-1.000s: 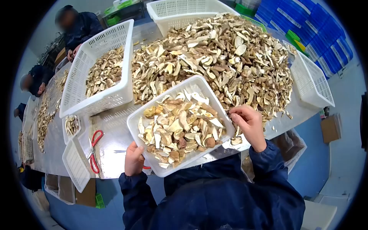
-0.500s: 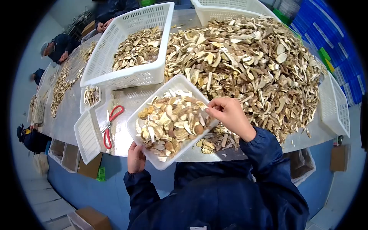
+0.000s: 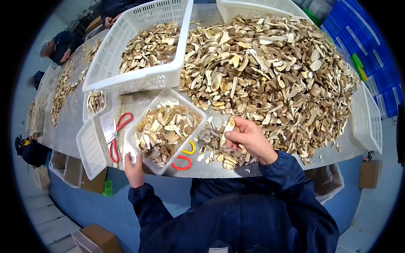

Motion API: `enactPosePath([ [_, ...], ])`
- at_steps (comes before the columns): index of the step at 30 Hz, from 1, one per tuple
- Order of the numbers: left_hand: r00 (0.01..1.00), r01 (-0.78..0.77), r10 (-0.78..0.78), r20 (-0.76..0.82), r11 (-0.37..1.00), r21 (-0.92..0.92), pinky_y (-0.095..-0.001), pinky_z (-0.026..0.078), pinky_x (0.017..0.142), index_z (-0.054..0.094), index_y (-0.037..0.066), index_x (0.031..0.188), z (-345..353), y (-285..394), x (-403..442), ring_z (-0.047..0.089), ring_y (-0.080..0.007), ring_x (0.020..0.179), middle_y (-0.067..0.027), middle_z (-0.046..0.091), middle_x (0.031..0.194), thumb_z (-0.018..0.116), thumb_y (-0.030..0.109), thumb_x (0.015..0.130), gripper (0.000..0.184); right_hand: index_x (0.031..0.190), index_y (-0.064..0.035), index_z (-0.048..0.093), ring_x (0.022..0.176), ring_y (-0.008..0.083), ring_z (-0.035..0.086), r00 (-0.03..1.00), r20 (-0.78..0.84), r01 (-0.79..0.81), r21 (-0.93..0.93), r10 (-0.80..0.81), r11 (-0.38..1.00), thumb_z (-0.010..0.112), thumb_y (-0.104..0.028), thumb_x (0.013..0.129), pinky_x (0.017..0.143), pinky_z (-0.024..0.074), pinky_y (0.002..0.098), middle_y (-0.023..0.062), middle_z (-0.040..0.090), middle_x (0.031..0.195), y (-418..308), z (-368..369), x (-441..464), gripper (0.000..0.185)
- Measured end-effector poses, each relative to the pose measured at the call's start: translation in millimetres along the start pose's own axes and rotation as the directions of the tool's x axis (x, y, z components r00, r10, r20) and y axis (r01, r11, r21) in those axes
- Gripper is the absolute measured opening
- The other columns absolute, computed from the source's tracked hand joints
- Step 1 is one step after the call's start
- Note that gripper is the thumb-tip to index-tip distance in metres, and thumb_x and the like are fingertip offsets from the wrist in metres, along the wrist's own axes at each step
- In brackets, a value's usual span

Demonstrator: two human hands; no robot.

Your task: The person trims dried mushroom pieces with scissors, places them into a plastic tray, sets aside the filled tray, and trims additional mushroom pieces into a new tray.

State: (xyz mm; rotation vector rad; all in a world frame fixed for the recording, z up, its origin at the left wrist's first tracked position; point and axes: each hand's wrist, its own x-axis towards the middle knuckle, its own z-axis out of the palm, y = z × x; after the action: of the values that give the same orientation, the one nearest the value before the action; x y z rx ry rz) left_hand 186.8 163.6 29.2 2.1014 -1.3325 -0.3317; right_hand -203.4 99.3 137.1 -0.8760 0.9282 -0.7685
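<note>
My right hand [image 3: 249, 137]: grip pinching pale, brown-marked mushroom slice [image 3: 228, 125], now clear of translucent white rectangular plastic tray [image 3: 197, 112], hence apart from contents [image 3: 166, 126]. Tray lowered, apparently onto metal worktop [image 3: 130, 102]. Left hand [image 3: 134, 171] at tray corner; cannot tell whether clasping.

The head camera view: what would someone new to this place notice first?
Probably the huge heap of sliced, mushroom-like pieces, which fills the view from the centre to the upper right. Next comes the right hand, in front of that heap, pinching a single slice, with a translucent tray of more pieces to its left. The red-handled scissors just left of that tray stand out too.
</note>
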Motion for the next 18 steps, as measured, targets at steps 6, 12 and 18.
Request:
enactPosePath([
  [6, 0.672, -0.368, 0.611, 0.419, 0.766, -0.526, -0.0373, 0.043, 0.096, 0.048, -0.005, 0.130, 1, 162, -47, 0.056, -0.0313, 0.113, -0.0212, 0.056, 0.125, 0.063, 0.005, 0.084, 0.049, 0.096, -0.0023, 0.058, 0.053, 0.0042, 0.050, 0.997, 0.063, -0.057, 0.047, 0.054, 0.997, 0.064, -0.009, 0.089, 0.046, 0.0369, 0.0187, 0.0014, 0.061, 0.069, 36, 23, -11, 0.012],
  [12, 0.473, -0.158, 0.583, 0.661, 0.794, -0.587, -0.0441, 0.049, 0.065, 0.056, 0.002, 0.115, 32, 202, -71, 0.062, -0.0387, 0.078, -0.0204, 0.062, 0.085, 0.054, 0.010, 0.091, 0.025, 0.095, -0.0019, 0.062, 0.055, 0.0043, 0.053, 0.989, 0.033, -0.137, -0.093, 0.141, 0.986, 0.062, -0.013, 0.091, 0.048, 0.0394, 0.0174, 0.0010, 0.063, 0.069, 49, -5, -40, 0.011],
  [18, 0.304, -0.255, 0.695, 0.651, 0.718, -0.648, -0.0432, 0.045, 0.065, 0.057, 0.000, 0.094, 49, 200, -77, 0.060, -0.0381, 0.075, -0.0186, 0.060, 0.077, 0.053, 0.017, 0.092, 0.018, 0.089, -0.0032, 0.064, 0.052, 0.0033, 0.049, 0.983, 0.067, -0.153, -0.238, 0.174, 0.959, 0.062, -0.017, 0.092, 0.047, 0.0345, 0.0179, -0.0015, 0.061, 0.065, 48, -25, -63, 0.014],
])
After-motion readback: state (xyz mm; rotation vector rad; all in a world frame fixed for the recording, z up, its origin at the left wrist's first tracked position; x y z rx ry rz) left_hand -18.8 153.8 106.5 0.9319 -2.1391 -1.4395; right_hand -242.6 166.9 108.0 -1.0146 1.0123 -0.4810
